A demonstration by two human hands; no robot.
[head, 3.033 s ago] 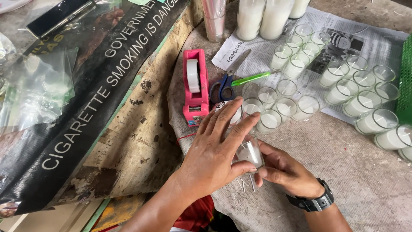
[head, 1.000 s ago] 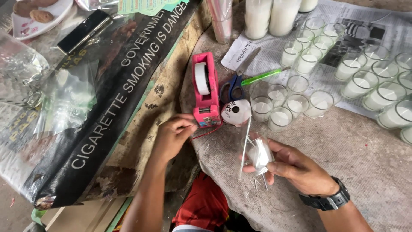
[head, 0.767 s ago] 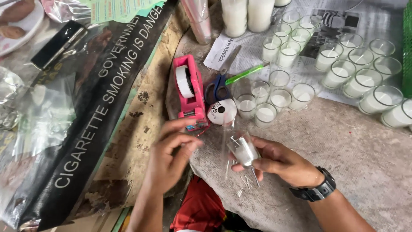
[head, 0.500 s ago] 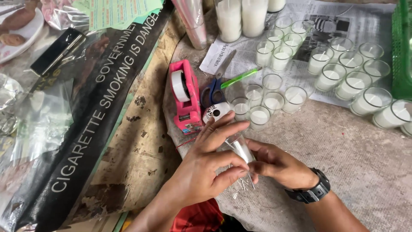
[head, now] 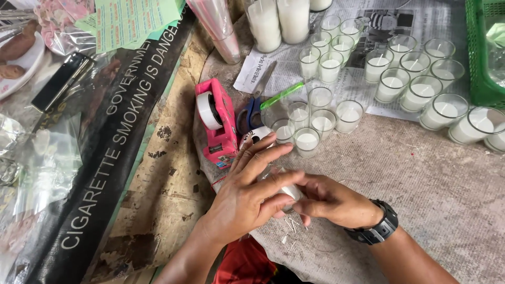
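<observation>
My left hand (head: pixel 247 194) and my right hand (head: pixel 331 201) meet at the near edge of a round stone table (head: pixel 421 173). Between them they hold a small candle glass wrapped in clear film (head: pixel 288 190); the left fingers lie across it and hide most of it. My right wrist wears a black watch (head: pixel 381 229). Just beyond my left fingertips stands a pink tape dispenser (head: pixel 215 121) with a white tape roll, and several small glasses of white wax (head: pixel 307 141) stand close behind.
More wax-filled glasses (head: pixel 421 89) stand on newspaper at the back right, beside a green basket (head: pixel 481 58). Blue-handled scissors (head: pixel 251 113) and a green stick lie by the dispenser. Tall white candles (head: pixel 279 21) stand at the back. A black printed sheet (head: pixel 105 152) covers the left.
My left hand went to the tape dispenser, then came back and now lies over the wrapped glass held by my right hand. The view has shifted slightly.
</observation>
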